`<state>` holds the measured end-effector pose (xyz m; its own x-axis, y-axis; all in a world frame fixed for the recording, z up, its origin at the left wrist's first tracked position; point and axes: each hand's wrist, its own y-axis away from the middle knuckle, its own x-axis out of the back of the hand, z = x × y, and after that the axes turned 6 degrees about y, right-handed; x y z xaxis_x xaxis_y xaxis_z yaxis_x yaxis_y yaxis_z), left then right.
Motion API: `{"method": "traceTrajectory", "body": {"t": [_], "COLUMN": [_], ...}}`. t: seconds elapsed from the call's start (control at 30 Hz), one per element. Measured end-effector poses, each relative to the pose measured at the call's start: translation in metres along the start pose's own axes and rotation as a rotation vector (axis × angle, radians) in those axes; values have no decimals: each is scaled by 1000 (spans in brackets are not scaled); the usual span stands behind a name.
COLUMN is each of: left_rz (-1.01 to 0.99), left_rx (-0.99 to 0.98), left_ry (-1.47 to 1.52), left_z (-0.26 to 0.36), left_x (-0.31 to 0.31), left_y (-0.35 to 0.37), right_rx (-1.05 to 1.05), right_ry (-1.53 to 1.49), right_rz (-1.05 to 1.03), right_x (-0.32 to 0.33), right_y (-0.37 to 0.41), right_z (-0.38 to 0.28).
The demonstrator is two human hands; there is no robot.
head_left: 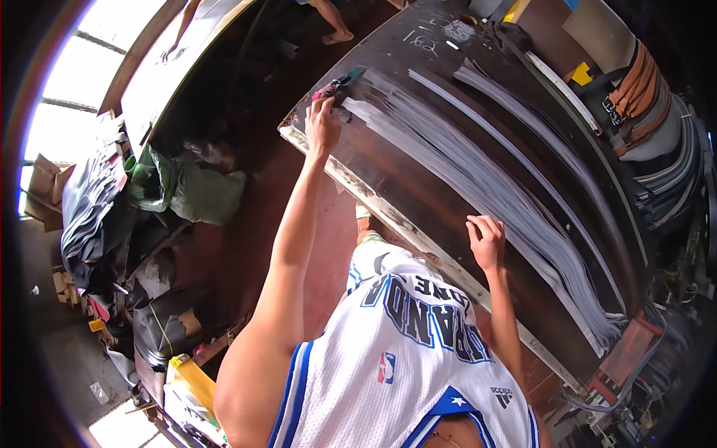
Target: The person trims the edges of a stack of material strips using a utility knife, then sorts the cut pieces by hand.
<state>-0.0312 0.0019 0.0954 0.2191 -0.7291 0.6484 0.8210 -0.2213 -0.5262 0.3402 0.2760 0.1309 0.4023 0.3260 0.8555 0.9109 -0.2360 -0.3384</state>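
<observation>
My left hand (pixel 323 127) reaches to the far left corner of the dark table (pixel 418 175). Its fingers are bent and pressed together at a small pink-and-teal thing (pixel 327 89), whose kind I cannot tell. Right beside it begins a long stack of thin pale grey strips (pixel 478 183), which fans out and curves across the tabletop. Near the table's front edge, my right hand (pixel 488 240) hovers with loosely bent fingers, a little apart, and nothing shows in them. The stack lies just beyond that hand.
More strips (pixel 523 123) lie farther back, near chalk marks. A roll with an orange strap (pixel 637 93) stands at right, above a reddish-brown block (pixel 626 351) by the table's end. Sheet scraps (pixel 93 194) and a green bag (pixel 202 187) are heaped at left. Another person's leg (pixel 331 19) shows behind.
</observation>
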Motion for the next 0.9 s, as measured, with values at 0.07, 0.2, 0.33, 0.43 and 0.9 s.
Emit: {"method": "traceTrajectory", "body": {"t": [0.07, 0.2, 0.33, 0.43, 0.9], "left_rz": [29, -182, -395, -365, -291], "left_rx": [-33, -26, -73, -55, -305], "left_ry": [-23, -117, -119, 26, 202], "left_z": [-14, -38, -64, -68, -47], "left_x": [0, -10, -19, -24, -54], "left_y": [-28, -59, -70, -83, -116], "right_rx": [-12, -8, -4, -23, -73], "right_ry": [17, 22, 48, 91, 220], "right_rz": [6, 26, 26, 23, 116], "right_x": [-11, -46, -89, -113, -136], "right_y": [-22, -75, -124, -142, -167], "right_z": [-19, -64, -91, -98, -109]}}
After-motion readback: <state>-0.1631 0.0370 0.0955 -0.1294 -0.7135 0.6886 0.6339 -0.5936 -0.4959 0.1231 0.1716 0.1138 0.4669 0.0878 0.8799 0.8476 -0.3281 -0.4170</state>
